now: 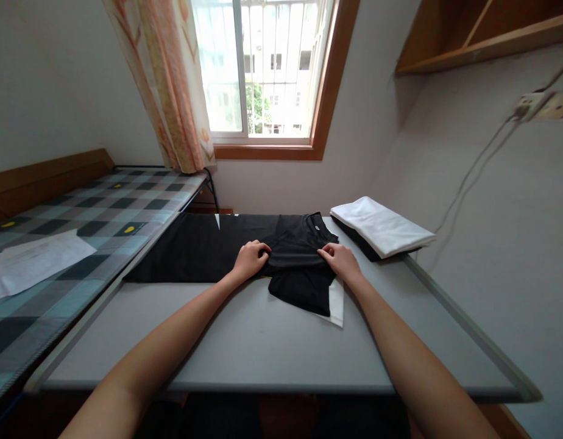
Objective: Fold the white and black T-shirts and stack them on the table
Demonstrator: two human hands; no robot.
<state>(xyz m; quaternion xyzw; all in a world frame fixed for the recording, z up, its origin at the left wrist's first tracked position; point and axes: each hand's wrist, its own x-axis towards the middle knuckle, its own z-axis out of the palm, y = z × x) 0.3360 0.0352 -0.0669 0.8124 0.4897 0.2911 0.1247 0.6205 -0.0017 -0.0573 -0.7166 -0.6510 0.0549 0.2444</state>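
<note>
Worktop (245,341), pale grey, carries a black shirt (194,247) laid along its far side, hem close to the worktop's left edge and collar (328,231) toward its right end. A black sleeve (302,294) points toward the worktop's near edge, with white cloth (337,302) showing beside it. The left hand (251,260) is on the shirt around the middle of the worktop; its grip seems to pinch the fabric, though the fingertips are partly hidden. The right hand (342,260) is nearer the worktop's right side, beside the collar, its grip pinching the fabric between thumb and fingers. Folded white fabric (377,225) lies over black fabric (364,249) at the worktop's far right corner. Left of the worktop is a bed (139,189) with checked bedding, bearing papers (44,259). Beyond the worktop, a curtain (181,91) hangs at a window (281,67); on the wall to the worktop's right, a cable (480,155) runs from a socket (531,105).
</note>
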